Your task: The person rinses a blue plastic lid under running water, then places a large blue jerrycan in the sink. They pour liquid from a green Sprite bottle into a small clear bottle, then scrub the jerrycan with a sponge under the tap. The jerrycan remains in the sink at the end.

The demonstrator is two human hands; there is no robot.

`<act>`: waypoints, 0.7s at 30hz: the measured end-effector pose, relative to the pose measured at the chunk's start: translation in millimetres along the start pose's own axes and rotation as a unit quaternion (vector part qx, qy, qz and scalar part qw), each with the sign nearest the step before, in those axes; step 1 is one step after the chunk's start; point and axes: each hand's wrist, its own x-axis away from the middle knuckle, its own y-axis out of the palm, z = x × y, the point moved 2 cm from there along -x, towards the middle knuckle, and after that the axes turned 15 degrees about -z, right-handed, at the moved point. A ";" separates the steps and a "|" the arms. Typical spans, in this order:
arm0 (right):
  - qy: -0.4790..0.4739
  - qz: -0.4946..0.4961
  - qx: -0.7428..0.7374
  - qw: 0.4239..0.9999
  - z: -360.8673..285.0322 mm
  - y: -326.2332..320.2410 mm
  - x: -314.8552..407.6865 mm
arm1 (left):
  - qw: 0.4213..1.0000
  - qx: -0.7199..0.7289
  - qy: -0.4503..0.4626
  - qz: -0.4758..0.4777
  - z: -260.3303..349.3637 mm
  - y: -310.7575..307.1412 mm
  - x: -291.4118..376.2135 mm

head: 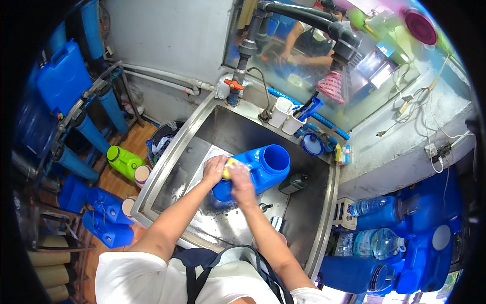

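A blue plastic jug lies tilted inside a stainless-steel sink, its wide round mouth uncapped and facing up to the right. My left hand grips the jug's far-left side; its fingertips are partly hidden. Suds coat my right hand, which is blurred and pressing a yellow sponge against the jug's upper side. The two hands are close together, with the sponge between them. Beyond the jug's mouth, a dark bottle leans by the right sink wall.
An orange-handled valve and white cups of brushes line the back ledge. Below the right sink rim is a white-and-blue brush. Blue jugs and a green jug stand left; bottles and containers crowd the right.
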 end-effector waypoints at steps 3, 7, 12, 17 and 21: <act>0.085 0.124 -0.074 0.986 29.1 -3.6 -0.3 | 0.999 -0.016 0.025 0.018 -1.6 0.8 -2.2; 0.077 0.076 -0.012 0.994 11.9 25.1 1.2 | 1.000 0.004 -0.012 0.000 -13.6 5.3 -9.5; 0.087 0.097 -0.057 0.990 14.4 11.4 4.2 | 0.999 -0.025 -0.035 -0.022 -16.6 7.2 -12.8; 0.085 0.173 0.003 0.981 21.8 10.8 7.3 | 0.996 -0.053 -0.044 -0.051 -9.3 1.7 -10.5; -0.050 0.061 0.012 0.997 -24.5 61.7 57.6 | 0.989 -0.035 -0.068 -0.127 -9.7 -5.6 -20.9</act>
